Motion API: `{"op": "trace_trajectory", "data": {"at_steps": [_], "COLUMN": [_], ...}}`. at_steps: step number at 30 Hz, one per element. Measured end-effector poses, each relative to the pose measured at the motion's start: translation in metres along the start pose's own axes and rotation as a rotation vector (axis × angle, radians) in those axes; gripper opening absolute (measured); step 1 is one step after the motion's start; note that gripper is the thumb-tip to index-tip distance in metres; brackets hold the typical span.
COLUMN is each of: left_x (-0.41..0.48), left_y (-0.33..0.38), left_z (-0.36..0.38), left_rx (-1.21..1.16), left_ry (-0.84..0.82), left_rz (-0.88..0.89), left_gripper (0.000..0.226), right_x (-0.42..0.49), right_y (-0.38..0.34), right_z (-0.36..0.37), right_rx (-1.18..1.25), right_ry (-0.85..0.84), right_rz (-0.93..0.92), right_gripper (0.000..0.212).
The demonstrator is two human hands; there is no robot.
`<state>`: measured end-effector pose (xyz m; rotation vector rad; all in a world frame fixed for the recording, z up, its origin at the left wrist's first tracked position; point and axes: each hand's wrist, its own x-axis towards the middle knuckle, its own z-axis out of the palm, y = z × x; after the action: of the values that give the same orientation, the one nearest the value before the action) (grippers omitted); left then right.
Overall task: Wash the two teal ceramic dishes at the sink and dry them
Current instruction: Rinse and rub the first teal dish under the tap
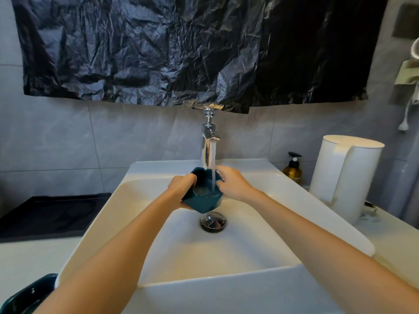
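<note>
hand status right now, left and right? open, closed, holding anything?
Left hand: closed, gripping the teal bowl by its left rim.
Right hand: closed, pinching the same bowl's right rim.

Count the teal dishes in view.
2. One dish, gripped by the left hand and right hand, is under the running tap; the other dish sits at the lower left, partly out of frame.

open basin (238, 252) below, faucet (208, 141) behind, kettle (344, 175) right

Glossy teal ceramic bowl (203, 196), smooth white glazed sink (226, 252), shiny chrome faucet (207, 141), crinkled black plastic sheet (181, 48).
</note>
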<state>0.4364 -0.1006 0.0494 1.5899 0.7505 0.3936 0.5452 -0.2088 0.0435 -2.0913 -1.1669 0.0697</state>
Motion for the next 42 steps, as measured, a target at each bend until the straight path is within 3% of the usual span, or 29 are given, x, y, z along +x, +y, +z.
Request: {"op": "trace_trajectory", "data": {"at_steps": [4,6,10,13,19,22,24,29,35,39,42], "left_x": [-0.006,-0.006,-0.005,-0.006,-0.007,-0.011,-0.013,-0.013,0.0,-0.001,0.0], "left_y": [-0.001,0.0,-0.002,-0.002,-0.002,-0.001,0.0,0.001,0.0,-0.003,-0.001], "left_z": [0.003,0.004,0.005,0.003,0.001,-0.001,-0.001,0.001,0.007,0.008,0.007], "left_rx": [0.063,0.093,0.127,0.154,0.129,0.152,0.174,0.162,0.222,0.393,0.487], "left_ry": [-0.108,-0.158,-0.193,-0.18,-0.244,-0.262,-0.247,-0.149,0.113,0.174,0.154], "left_rz": [-0.038,-0.048,-0.08,-0.092,-0.128,-0.142,-0.139,-0.078,0.232,0.272,0.279], "left_gripper": [0.009,0.012,0.017,0.013,0.02,0.019,0.016,0.012,0.017,0.022,0.024], "right_x": [0.007,0.006,0.001,-0.003,0.001,0.001,-0.001,-0.001,0.0,-0.001,-0.005], "right_y": [0.003,0.001,0.009,0.016,0.008,0.009,0.011,0.008,0.001,0.004,0.0], "right_z": [0.002,0.001,-0.006,-0.006,-0.004,-0.006,-0.005,0.003,0.015,0.02,0.015], "right_rx": [-0.235,-0.327,-0.245,-0.188,-0.177,-0.165,-0.1,0.048,0.305,0.092,-0.227], "right_ry": [0.17,0.242,0.136,0.017,0.095,0.052,-0.004,-0.039,0.067,0.157,0.254], "right_rz": [-0.008,0.006,-0.055,-0.127,-0.174,-0.137,-0.099,0.048,0.342,0.288,0.199], "right_gripper": [0.013,0.013,0.044,0.036,0.021,0.026,0.032,0.019,0.022,0.014,0.045]}}
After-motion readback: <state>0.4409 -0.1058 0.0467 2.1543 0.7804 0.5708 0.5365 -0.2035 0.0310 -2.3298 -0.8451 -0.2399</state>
